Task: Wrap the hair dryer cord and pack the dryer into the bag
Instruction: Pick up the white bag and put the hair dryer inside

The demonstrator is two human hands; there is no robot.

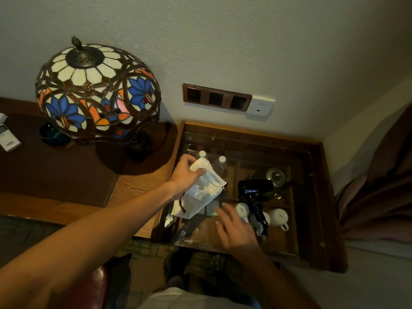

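A domed stained-glass table lamp (98, 90) with blue and orange flowers is set on a dark wooden desk (55, 175). A white remote control (7, 138) is laid at the desk's left edge. Three dark wall sockets in a brown frame (217, 100) are mounted above a glass-topped wooden cabinet (316, 197), under which white mugs (278, 217) are seen.

Bag (201, 192) left of hair dryer (254, 188), lamp (98, 90) on desk (55, 166) further left
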